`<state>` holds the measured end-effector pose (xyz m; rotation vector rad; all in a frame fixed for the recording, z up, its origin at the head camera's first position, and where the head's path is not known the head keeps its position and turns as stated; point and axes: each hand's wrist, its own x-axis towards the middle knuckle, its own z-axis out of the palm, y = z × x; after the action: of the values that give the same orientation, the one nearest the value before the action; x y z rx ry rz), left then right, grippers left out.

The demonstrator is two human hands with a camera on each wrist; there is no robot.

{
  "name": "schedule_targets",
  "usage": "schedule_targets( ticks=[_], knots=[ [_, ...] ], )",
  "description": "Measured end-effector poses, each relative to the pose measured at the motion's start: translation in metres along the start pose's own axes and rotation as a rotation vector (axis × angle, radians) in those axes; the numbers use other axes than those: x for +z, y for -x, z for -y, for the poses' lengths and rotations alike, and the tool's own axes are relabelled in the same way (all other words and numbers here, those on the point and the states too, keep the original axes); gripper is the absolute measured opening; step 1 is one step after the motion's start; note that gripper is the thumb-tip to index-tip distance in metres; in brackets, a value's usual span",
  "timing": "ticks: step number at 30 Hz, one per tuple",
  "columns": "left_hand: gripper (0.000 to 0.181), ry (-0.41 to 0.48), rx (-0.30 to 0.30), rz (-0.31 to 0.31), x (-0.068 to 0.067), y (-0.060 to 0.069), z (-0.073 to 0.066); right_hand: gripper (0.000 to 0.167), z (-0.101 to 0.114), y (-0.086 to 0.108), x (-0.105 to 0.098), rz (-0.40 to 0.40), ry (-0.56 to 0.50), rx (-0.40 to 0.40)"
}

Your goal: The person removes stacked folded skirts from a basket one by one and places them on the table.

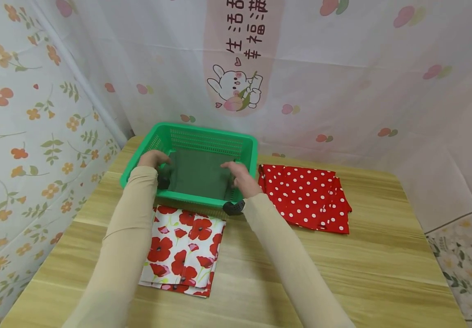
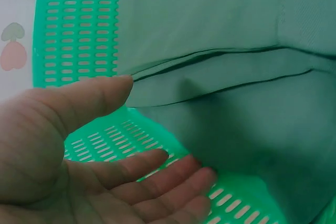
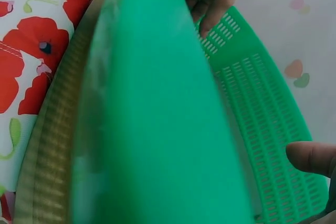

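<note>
A dark green folded cloth [image 1: 201, 173] lies flat inside a green plastic basket [image 1: 191, 197] with slotted walls. At the basket's left end, my left hand [image 1: 154, 159] reaches in over the rim. The left wrist view shows that hand [image 2: 94, 150] with spread, relaxed fingers and nothing in its grasp; its thumb tip is by the layered edge of the cloth [image 2: 199, 14]. My right hand [image 1: 242, 176] is over the basket's right end, index finger extended above the cloth. Only its thumb [image 3: 312, 157] shows clearly in the right wrist view, where the basket's near rim hides much.
In front of the basket lies a folded white cloth with red poppies [image 1: 178, 250]. A folded red cloth with white dots [image 1: 303, 193] is to its right. All rest on a wooden table [image 1: 367, 269], with a printed curtain [image 1: 326, 100] behind and a floral one [image 1: 23, 136] at left.
</note>
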<state>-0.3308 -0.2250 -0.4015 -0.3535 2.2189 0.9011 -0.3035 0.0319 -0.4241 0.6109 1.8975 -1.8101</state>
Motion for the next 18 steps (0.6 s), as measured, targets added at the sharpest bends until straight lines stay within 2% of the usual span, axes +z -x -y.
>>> schedule_targets(
  ticks=[3,6,8,9,12,18],
  knots=[
    [0.070,0.025,-0.015,0.023,0.001,-0.003,0.002,0.080,-0.008,-0.019,0.000,0.013,0.036,0.013],
    [0.073,0.038,-0.027,0.020,0.004,-0.006,0.003,0.084,-0.011,-0.024,-0.002,0.021,0.037,0.040],
    [0.073,0.025,-0.023,0.020,0.004,-0.007,0.004,0.083,-0.011,-0.019,-0.004,0.032,0.025,0.057],
    [0.073,0.013,-0.019,0.021,0.004,-0.008,0.005,0.079,-0.007,-0.007,-0.004,0.029,0.008,0.078],
    [0.073,-0.005,-0.007,0.034,0.004,-0.008,0.007,0.074,0.000,0.012,-0.006,0.041,-0.043,0.102],
    [0.074,-0.043,-0.009,0.058,0.007,-0.005,0.008,0.075,-0.003,0.012,-0.007,0.045,-0.092,0.100]
  ],
)
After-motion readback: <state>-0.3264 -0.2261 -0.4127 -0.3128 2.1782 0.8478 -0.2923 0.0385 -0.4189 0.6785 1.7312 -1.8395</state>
